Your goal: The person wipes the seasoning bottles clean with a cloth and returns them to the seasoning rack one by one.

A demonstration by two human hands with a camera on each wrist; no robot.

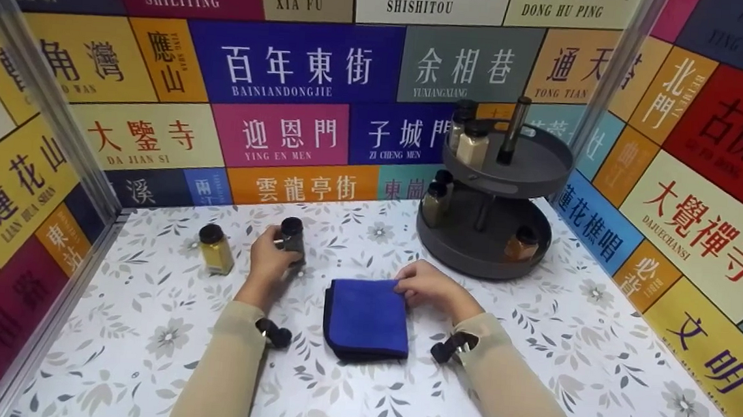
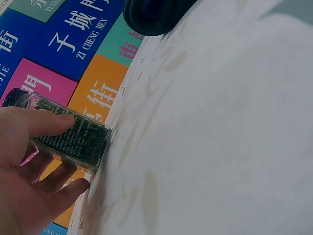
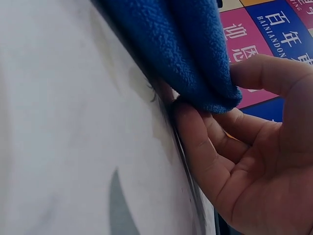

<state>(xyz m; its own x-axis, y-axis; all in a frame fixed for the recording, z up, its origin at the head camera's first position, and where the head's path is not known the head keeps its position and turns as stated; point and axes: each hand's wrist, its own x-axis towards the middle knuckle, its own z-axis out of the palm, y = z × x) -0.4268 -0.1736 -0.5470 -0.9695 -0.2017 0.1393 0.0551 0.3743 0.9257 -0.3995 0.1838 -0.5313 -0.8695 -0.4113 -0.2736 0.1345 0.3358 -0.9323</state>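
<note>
My left hand (image 1: pixel 270 260) holds a small clear jar of dark green flakes (image 1: pixel 292 242) with a black cap. In the left wrist view the thumb lies across the jar's label (image 2: pixel 73 132), and its base is at the tabletop. A folded blue cloth (image 1: pixel 367 316) with a dark edge lies on the table between the hands. My right hand (image 1: pixel 431 288) pinches its far right corner. Seen from the right wrist, the thumb is on one side of the fluffy blue cloth (image 3: pixel 171 49) and fingertips are on the other. A black-capped jar of yellow powder (image 1: pixel 215 253) stands left of the left hand.
At the back right stands a dark two-tier round rack (image 1: pixel 472 258). Its upper tray (image 1: pixel 545 162) bears several jars, including one with pale contents (image 1: pixel 472 149); an orange-red jar (image 1: pixel 521 246) stands below. Panels with printed place names (image 1: pixel 296 66) wall in the floral-covered table (image 1: pixel 345 403).
</note>
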